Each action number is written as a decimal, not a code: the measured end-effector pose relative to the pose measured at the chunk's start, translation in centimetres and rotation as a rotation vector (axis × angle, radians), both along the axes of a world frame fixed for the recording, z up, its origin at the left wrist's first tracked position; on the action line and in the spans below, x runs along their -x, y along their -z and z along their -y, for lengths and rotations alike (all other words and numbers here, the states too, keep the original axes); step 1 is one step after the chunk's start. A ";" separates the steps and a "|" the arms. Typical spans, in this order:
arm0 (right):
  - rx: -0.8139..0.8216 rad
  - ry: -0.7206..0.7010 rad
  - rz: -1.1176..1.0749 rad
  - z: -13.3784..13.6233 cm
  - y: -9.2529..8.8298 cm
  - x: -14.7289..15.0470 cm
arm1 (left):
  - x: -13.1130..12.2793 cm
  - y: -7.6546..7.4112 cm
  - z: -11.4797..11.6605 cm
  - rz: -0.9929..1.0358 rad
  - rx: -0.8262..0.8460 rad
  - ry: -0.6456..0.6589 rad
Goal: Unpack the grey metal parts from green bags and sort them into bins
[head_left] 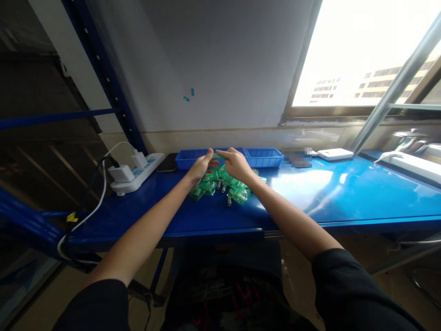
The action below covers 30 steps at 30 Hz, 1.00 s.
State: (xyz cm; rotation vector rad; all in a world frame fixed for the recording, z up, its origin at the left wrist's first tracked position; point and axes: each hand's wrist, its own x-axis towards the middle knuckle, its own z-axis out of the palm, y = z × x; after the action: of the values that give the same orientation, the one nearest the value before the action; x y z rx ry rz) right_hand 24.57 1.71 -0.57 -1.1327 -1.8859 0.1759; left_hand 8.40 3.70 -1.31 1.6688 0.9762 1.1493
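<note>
A loose pile of small green plastic bags (pixel 205 187) lies on the blue table, with both my hands above its back part. My left hand (pixel 201 167) has its thumb raised and its fingers apart. Facing it, my right hand (pixel 235 163) has the index finger stretched to the left and the other fingers curled. A bit of green plastic shows between the hands, under that index finger; it appears to be a bag in the right hand's grip. Several short metal cylinders, one (pixel 229 201) nearest me, lie among and in front of the bags.
Behind the hands stand blue plastic bins (pixel 263 157). A power strip (pixel 138 174) with white plugs and a dark phone (pixel 168 163) are on the left. Farther right lie a blurred-out item (pixel 296 157) and a white flat box (pixel 335 154). The blue table (pixel 361 193) runs rightward below a window.
</note>
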 end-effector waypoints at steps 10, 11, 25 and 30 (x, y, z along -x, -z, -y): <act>0.228 0.045 -0.182 0.1 -0.5 0.6 | 0.7 0.1 -0.3 -0.140 -0.348 -0.195; 0.328 0.012 -0.297 0.0 -0.6 0.5 | 0.7 0.1 -0.1 -0.226 -0.453 -0.190; -0.077 0.039 -0.064 -0.6 0.8 0.4 | 0.8 -0.9 0.0 0.003 0.158 -0.104; -0.165 0.045 0.171 0.3 0.9 1.2 | 1.1 -0.7 -0.4 0.142 0.225 -0.122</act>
State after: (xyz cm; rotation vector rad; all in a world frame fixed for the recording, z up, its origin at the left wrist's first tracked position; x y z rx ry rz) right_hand 23.36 1.41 -1.49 -1.1041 -1.9821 -0.1034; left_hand 7.33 4.05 -0.61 1.3469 1.0860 1.1734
